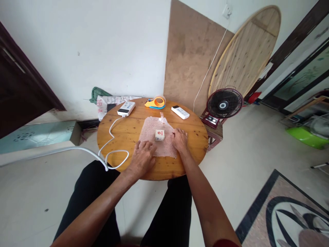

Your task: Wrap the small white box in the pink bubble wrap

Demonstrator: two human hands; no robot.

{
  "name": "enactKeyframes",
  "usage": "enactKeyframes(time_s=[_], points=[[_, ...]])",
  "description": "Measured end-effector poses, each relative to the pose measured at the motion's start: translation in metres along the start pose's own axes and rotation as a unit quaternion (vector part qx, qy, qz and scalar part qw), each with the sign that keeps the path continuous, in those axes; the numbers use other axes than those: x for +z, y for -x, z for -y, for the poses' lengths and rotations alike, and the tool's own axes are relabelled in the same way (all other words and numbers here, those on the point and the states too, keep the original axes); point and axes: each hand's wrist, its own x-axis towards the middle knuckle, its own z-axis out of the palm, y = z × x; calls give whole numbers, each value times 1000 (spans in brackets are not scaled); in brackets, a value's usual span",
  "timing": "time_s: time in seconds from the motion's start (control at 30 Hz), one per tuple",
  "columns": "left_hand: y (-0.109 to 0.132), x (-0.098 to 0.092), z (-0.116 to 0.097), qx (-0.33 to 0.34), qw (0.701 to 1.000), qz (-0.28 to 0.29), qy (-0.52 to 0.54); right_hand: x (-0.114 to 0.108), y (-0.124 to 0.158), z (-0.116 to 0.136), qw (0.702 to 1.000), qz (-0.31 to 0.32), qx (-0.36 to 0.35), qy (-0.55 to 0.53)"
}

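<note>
A small white box (159, 135) with a red mark sits in the middle of a sheet of bubble wrap (151, 128) spread on a round wooden table (120, 132). My left hand (141, 158) lies flat on the sheet's near left corner, fingers stretched out. My right hand (180, 140) rests flat on the sheet's right edge, just right of the box, fingers spread. Neither hand holds anything.
At the table's far side lie an orange tape dispenser (155, 102), a white remote (180, 112) and a white power bank (126, 108) with a white cable (111, 137) looping off the left edge. A black fan (224, 103) stands on the floor to the right.
</note>
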Motion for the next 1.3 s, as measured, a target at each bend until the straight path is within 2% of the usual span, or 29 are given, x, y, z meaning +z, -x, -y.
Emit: enactKeyframes(time_s=[0.2, 0.37, 0.53, 0.73, 0.83, 0.93, 1.1, 1.2, 1.3], points=[[-12, 8, 0, 26, 999, -29, -3, 0, -2, -6, 999, -8, 2, -34], [-14, 12, 2, 14, 998, -51, 26, 3, -4, -10, 999, -14, 7, -45], [-7, 5, 0, 12, 999, 2, 53, 7, -6, -12, 998, -17, 12, -56], [-15, -4, 1, 61, 994, 84, -25, 6, -5, -12, 997, -22, 14, -75], [-23, -4, 1, 82, 991, 92, -58, 4, -4, -11, 996, -28, 14, -87], [-21, -3, 2, 80, 994, 55, -42, 4, -5, -11, 994, -33, 13, -101], [-16, -4, 6, 9, 998, -58, 14, 8, -7, -13, 992, -34, 13, -121], [-30, -8, 9, -19, 994, -107, 26, 12, -8, -16, 991, -33, 19, -129], [-54, -10, 11, -32, 991, -128, 34, 12, -9, -18, 987, -27, 26, -158]])
